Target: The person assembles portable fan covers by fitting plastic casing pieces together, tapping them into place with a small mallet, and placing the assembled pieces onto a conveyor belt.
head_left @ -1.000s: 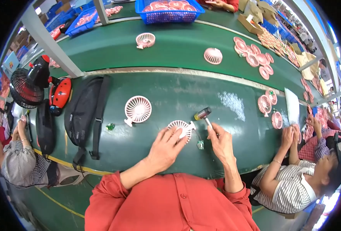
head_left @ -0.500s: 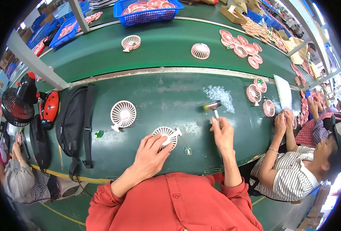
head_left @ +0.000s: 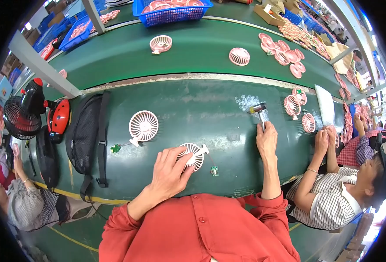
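Observation:
My right hand (head_left: 267, 142) is closed around the handle of a small hammer (head_left: 258, 108), its dark head over a heap of small clear rings (head_left: 245, 103). With the fingers of my left hand (head_left: 171, 171) I hold a pale pink, round fan housing (head_left: 197, 158) against the green bench; my fingers cover part of its slatted face. A thin wire runs from the housing to a small green circuit board (head_left: 214, 170). Left of it lies another slatted fan housing (head_left: 143, 125), with its own green circuit board (head_left: 115, 148).
Left on the bench lie a black bag (head_left: 86, 135) and a red-and-black object (head_left: 59, 121). Pink housings (head_left: 292, 105) stand at the right beside a seated co-worker (head_left: 332, 196). Beyond the bench ledge, a green conveyor (head_left: 114, 61) carries pink parts; a blue basket (head_left: 173, 16) stands behind it.
My right hand has moved right with the hammer, whose head now covers part of the ring heap. The pink parts on the conveyor have shifted right. My left hand stays on the housing.

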A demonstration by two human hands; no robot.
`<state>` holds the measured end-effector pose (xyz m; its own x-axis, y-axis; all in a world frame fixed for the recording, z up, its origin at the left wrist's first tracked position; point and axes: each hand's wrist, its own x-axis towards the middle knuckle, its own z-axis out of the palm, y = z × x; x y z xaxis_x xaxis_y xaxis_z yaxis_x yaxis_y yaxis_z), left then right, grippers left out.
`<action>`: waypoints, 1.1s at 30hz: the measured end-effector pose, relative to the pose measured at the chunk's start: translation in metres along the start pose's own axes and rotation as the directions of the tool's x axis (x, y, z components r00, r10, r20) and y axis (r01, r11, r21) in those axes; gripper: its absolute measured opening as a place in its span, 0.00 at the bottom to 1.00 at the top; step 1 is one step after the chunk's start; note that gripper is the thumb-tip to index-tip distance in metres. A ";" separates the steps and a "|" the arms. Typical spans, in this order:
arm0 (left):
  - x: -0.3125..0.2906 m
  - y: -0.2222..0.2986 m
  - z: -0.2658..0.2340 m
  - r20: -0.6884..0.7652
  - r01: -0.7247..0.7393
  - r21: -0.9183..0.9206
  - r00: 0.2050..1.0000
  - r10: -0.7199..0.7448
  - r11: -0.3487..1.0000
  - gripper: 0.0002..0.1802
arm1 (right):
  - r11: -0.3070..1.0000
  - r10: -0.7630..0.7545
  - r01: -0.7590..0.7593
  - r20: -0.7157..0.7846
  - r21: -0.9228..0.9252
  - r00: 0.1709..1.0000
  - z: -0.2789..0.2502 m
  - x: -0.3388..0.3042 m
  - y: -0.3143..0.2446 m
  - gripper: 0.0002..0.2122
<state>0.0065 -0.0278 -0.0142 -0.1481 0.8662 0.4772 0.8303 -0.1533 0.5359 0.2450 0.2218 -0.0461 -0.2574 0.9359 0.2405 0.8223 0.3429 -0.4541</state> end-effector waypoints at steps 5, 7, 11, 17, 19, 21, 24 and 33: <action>0.009 0.007 0.005 0.107 0.069 0.139 0.991 -0.085 0.988 0.36 | 0.943 0.084 -0.133 0.169 0.306 0.982 -0.021 -0.013 -0.029 0.08; 0.014 0.009 0.009 0.175 0.077 0.225 0.977 -0.118 0.971 0.44 | 0.649 0.256 -0.490 0.440 0.581 0.861 -0.027 -0.023 -0.051 0.07; 0.013 0.006 0.013 0.187 0.092 0.226 0.973 -0.136 0.970 0.42 | 0.197 0.029 -0.699 0.709 0.687 0.705 -0.037 -0.042 -0.079 0.06; 0.022 0.015 0.006 0.112 0.086 -0.177 0.992 -0.066 0.980 0.40 | -0.044 -0.223 -0.862 0.836 0.505 0.501 -0.016 -0.055 -0.083 0.08; 0.023 0.019 0.007 0.115 0.074 -0.200 0.992 -0.052 0.977 0.40 | -0.077 -0.260 -0.884 0.846 0.462 0.465 -0.013 -0.058 -0.085 0.08; 0.023 0.020 0.007 0.127 0.063 -0.233 0.991 -0.034 0.970 0.42 | -0.079 -0.287 -0.887 0.842 0.454 0.456 -0.009 -0.061 -0.085 0.09; 0.022 0.020 0.008 0.130 0.064 -0.246 0.991 -0.032 0.967 0.42 | -0.079 -0.293 -0.883 0.836 0.462 0.464 -0.011 -0.064 -0.089 0.10; 0.022 0.016 0.011 0.134 0.115 -0.293 0.988 -0.078 0.949 0.41 | -0.062 -0.326 -0.868 0.812 0.492 0.484 -0.014 -0.066 -0.094 0.11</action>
<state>0.0227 -0.0060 -0.0027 -0.1387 0.9315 0.3361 0.6136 -0.1856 0.7675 0.1921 0.1267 -0.0078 -0.8050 0.4066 -0.4321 -0.0774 -0.7940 -0.6030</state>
